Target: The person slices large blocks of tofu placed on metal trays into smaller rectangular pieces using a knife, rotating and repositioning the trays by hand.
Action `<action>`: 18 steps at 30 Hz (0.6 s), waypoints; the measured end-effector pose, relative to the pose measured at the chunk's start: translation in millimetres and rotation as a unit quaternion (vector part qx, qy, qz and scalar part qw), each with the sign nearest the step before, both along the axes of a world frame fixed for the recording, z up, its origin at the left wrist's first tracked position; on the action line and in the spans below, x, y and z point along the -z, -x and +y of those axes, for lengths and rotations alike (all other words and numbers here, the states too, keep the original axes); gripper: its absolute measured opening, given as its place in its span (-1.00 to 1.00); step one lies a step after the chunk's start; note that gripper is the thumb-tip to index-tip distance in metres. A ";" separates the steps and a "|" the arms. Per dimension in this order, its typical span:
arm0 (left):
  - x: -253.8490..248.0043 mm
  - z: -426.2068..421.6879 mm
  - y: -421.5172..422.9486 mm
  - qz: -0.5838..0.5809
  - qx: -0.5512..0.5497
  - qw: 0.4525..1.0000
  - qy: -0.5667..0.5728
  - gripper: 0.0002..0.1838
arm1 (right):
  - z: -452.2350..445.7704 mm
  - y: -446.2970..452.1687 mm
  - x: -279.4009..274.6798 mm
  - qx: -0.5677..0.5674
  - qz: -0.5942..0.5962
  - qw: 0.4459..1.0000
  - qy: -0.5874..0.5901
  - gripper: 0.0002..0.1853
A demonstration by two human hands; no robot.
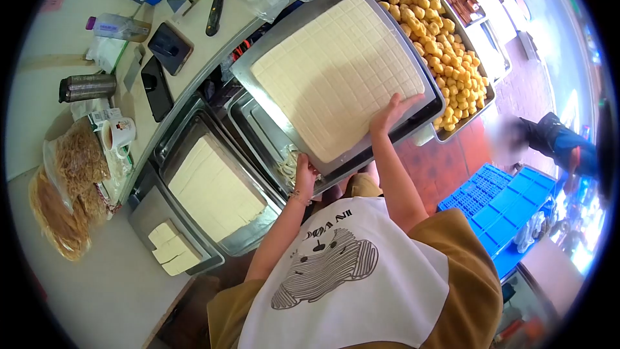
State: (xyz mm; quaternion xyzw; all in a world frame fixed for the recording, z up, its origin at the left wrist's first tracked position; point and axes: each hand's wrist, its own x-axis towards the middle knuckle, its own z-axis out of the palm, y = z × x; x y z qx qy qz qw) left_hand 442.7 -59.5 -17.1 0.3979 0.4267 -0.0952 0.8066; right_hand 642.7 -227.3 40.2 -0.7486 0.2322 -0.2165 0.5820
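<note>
Scored white slab (336,71) at upper centre of frame, on metal tray (266,115), your right hand (386,115) at its lower right, fingers spread wide, your left hand (305,178) with fingers gripping the tray's lower edge.

The scored slab (339,77) at center is creamy white with a grid pattern; the puffs (445,58) at upper right are golden (the crates (497,207) at lower right, bright blue).
</note>
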 end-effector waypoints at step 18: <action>12.7 -6.6 1.2 0.007 0.001 0.998 -0.069 -0.57 | -56.6 -2.7 0.2 -0.019 0.029 0.997 0.068 -0.15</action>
